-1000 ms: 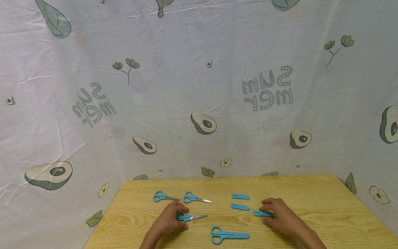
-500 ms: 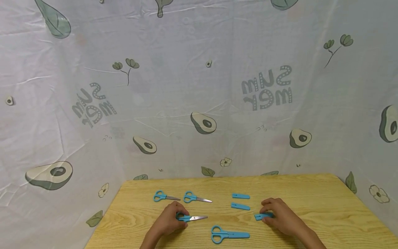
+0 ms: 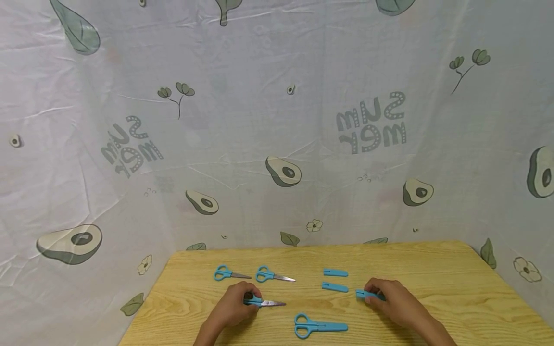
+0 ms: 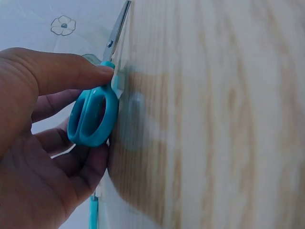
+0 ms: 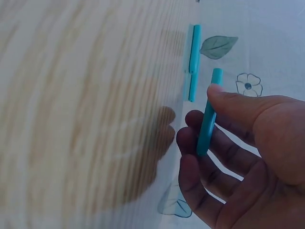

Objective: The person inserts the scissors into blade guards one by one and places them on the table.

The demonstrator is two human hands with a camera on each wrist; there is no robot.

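Note:
My left hand (image 3: 235,303) pinches a pair of blue-handled scissors (image 4: 97,112) at the handles, thumb on top. Its bare metal blades (image 3: 273,303) point right. On the right, a blue scissor cover (image 5: 208,117) is pinched between the thumb and fingers of my right hand (image 3: 394,299), its slotted end facing left in the head view. Between the hands and nearer the front lies a pair of scissors with its blades covered (image 3: 320,327). Two uncovered scissors (image 3: 222,273) lie behind my left hand. Two loose blue covers (image 3: 335,272) lie behind and left of my right hand.
The things lie on a wooden table (image 3: 415,262). A pale curtain (image 3: 242,134) printed with avocados and leaves hangs behind the table and along its sides.
My right hand has lifted the cover from the table, turning it slightly and drawing it a little to the right. My left hand has shifted the scissors slightly left.

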